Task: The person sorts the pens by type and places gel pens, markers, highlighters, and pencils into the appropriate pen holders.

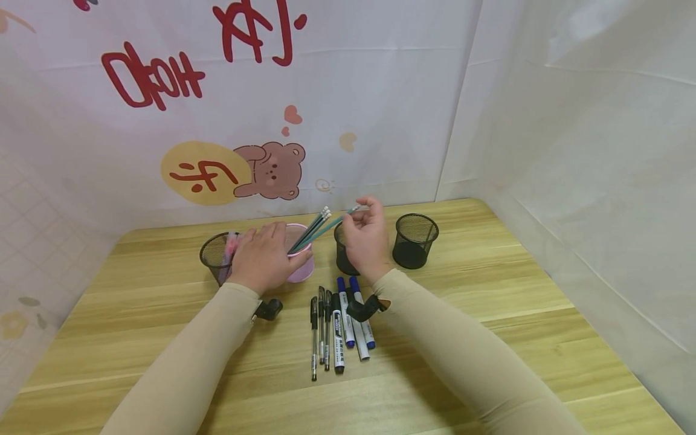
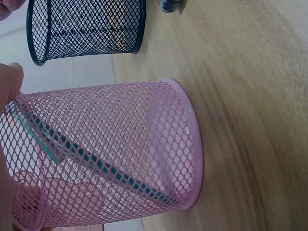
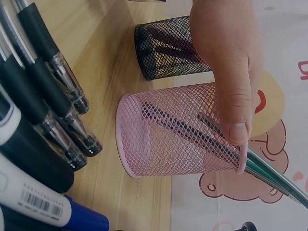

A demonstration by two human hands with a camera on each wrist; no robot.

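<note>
My left hand (image 1: pixel 263 257) grips the rim of a pink mesh pen cup (image 2: pixel 110 159), its thumb (image 3: pixel 236 106) lying across the near side. The cup stands upright and holds several dark green pencils (image 1: pixel 311 231) with white ends, leaning to the right. My right hand (image 1: pixel 368 241) pinches a lighter green pencil (image 1: pixel 330 226) near its white end. That pencil slants down over the rim, and its lower end shows inside the cup in the left wrist view. The far fingers of the left hand are partly hidden.
A black mesh cup (image 1: pixel 213 254) with pinkish pens stands on the left. Another black cup (image 1: pixel 344 257) is partly behind the right hand, and a third (image 1: pixel 414 244) stands farther right. Black gel pens (image 1: pixel 314 338) and whiteboard markers (image 1: pixel 338 338) lie on the wooden table in front.
</note>
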